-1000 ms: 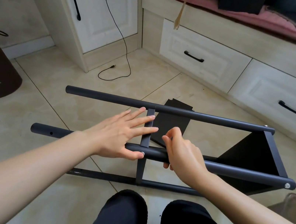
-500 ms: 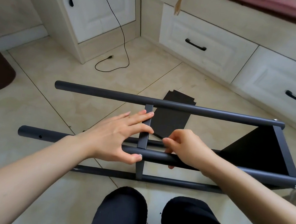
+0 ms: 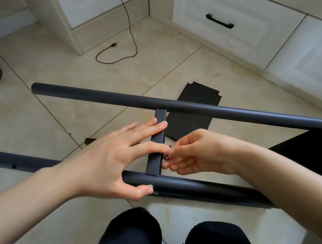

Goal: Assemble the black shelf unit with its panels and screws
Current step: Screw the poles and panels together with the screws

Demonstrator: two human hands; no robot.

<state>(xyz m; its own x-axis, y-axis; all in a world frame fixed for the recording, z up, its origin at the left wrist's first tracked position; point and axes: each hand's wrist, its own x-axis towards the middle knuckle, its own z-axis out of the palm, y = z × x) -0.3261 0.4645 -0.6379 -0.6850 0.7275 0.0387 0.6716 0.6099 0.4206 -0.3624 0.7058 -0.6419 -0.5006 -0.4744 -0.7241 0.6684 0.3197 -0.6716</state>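
Left hand [image 3: 116, 157] rests flat-fingered on the crossbar [image 3: 156, 142]; right hand [image 3: 197, 153] pinches a screw [image 3: 166, 157] beside it.

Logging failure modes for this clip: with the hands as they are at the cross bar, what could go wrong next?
1. The right hand pinches a small silver screw beside the cross bar; it could slip from that grip and drop to the tiled floor.
2. The left hand only rests flat fingers on the bar, thumb against the near tube, so the frame may shift while the screw goes in.
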